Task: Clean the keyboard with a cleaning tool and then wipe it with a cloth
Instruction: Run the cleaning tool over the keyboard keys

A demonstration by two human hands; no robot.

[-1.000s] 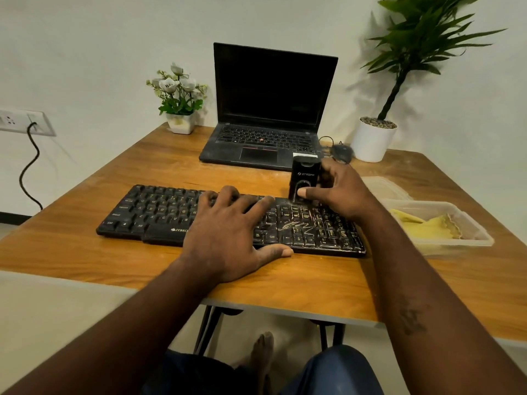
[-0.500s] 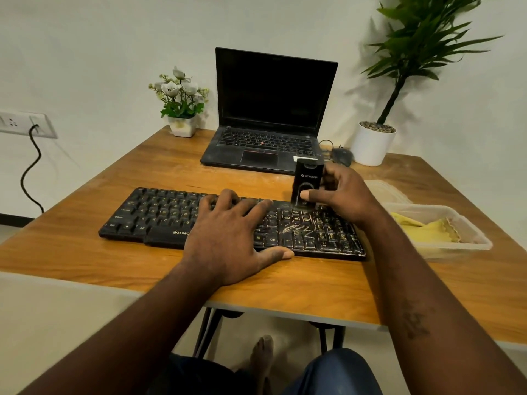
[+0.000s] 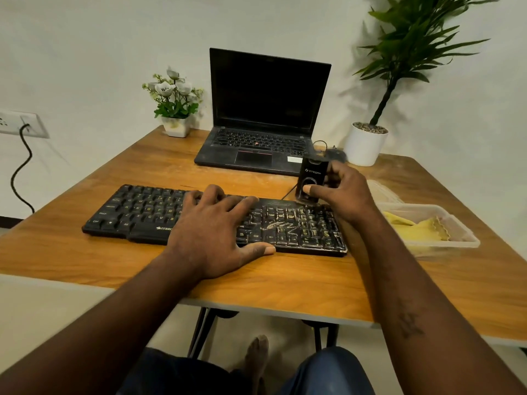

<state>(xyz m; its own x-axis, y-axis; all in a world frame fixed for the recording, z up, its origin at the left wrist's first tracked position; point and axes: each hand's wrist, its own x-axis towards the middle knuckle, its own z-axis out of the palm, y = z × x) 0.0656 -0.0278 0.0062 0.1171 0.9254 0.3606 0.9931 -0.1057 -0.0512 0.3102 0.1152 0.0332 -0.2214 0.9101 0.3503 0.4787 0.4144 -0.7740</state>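
Keyboard (image 3: 137, 215): black, lying flat across the middle of the wooden surface (image 3: 85, 252). Pale dust coats the keys at its right end. The keyboard is probably light and rigid and may slide, so it is best steadied from above.
Left hand (image 3: 211, 232): laid flat on the middle keys with fingers straight and spread, thumb on the surface at the front edge. It grasps nothing.
Keyboard writing: "ZEBRO", with the rest hidden under the left hand; "Ctrl" and "Alt" on keys.
Cleaning tool (image 3: 312, 179): small black upright block at the keyboard's far right corner. It looks hard, smooth and light, and is best held round its sides.
Tool writing: white letters starting "STR"; the rest is blurred.
Right hand (image 3: 346, 195): wrapped round the cleaning tool, thumb on its round front button.
Cloth (image 3: 419, 228): yellow, soft and crumpled, lying untouched in a clear tray (image 3: 470, 240).
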